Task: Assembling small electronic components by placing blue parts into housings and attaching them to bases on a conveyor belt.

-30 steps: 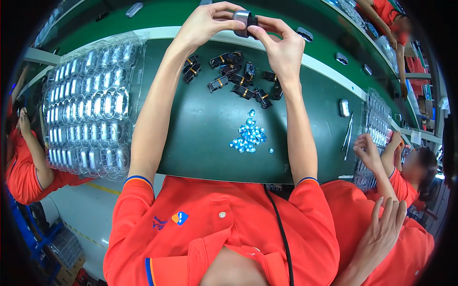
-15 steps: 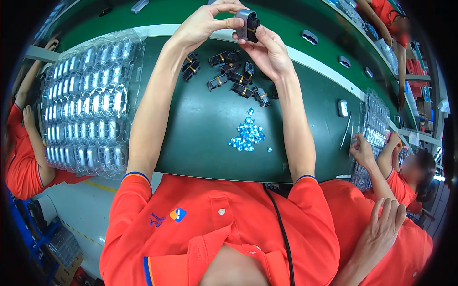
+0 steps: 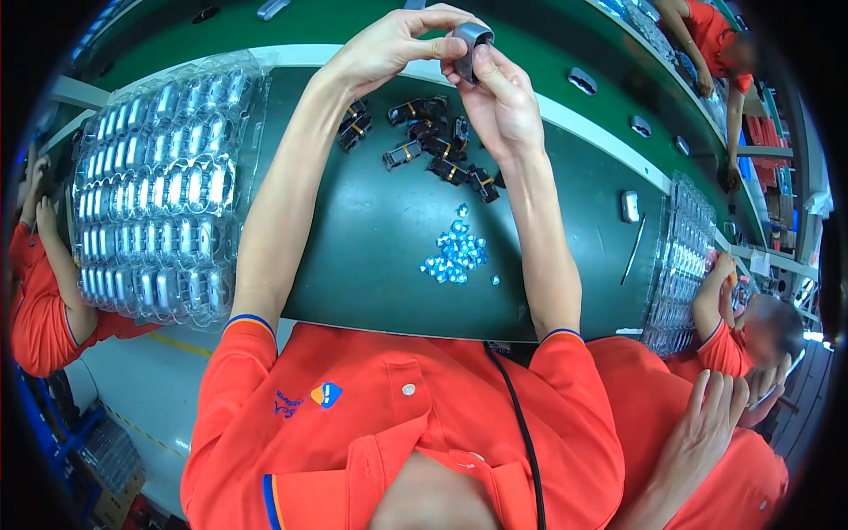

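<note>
Above the far edge of my table, both hands hold one grey, rounded, hollow casing (image 3: 467,37). My left hand (image 3: 408,46) pinches its left side between thumb and fingers. My right hand (image 3: 505,99) grips it from the right and below, the thumb pressed at its open side. How far any black insert sits inside is hidden by the thumb. Nearer me, between my forearms, lies a loose group of black frame-like parts with amber strips (image 3: 433,141). Closer still is a small heap of shiny blue-and-white pieces (image 3: 458,252), with one piece apart to the right.
At left stands a clear plastic tray (image 3: 251,150) full of silvery casings; another tray (image 3: 682,256) is at right. A lone casing (image 3: 630,206) and a thin stick-like tool (image 3: 633,250) lie nearby. Beyond a pale rail (image 3: 609,146), casings sit on a green surface (image 3: 530,66). Co-workers flank me.
The black part that stuck out of the casing no longer shows. Both hands and the casing have shifted slightly right. The co-worker's hand by the right tray has withdrawn.
</note>
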Action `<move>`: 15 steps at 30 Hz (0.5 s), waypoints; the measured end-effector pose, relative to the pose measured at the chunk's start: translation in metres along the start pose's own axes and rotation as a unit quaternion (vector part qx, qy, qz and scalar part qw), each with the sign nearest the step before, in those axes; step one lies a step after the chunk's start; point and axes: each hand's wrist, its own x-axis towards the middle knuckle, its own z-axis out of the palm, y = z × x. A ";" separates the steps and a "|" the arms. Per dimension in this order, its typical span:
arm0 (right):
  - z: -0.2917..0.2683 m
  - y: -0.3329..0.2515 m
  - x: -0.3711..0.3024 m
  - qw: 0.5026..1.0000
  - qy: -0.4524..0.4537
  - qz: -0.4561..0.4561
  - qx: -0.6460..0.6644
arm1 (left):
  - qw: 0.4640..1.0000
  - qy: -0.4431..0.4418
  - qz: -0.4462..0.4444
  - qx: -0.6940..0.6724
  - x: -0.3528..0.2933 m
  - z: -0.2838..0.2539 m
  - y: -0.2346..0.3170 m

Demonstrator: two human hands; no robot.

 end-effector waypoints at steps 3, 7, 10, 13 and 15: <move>-0.031 0.001 0.020 0.980 0.057 -0.005 -0.193 | 0.996 -0.010 0.036 0.080 0.013 -0.013 -0.004; -0.127 -0.006 0.055 0.772 0.194 -0.054 -0.602 | 0.826 0.288 0.074 0.479 0.075 -0.097 -0.051; -0.152 -0.009 0.051 0.615 0.149 0.043 -0.773 | 0.721 0.269 0.039 0.638 0.106 -0.136 -0.092; -0.118 -0.020 0.003 0.485 0.177 -0.127 -0.847 | 0.736 0.232 -0.020 0.635 0.097 -0.076 -0.066; -0.060 -0.038 -0.019 0.690 0.114 0.056 -0.712 | 0.735 0.224 -0.052 0.637 0.084 -0.073 -0.056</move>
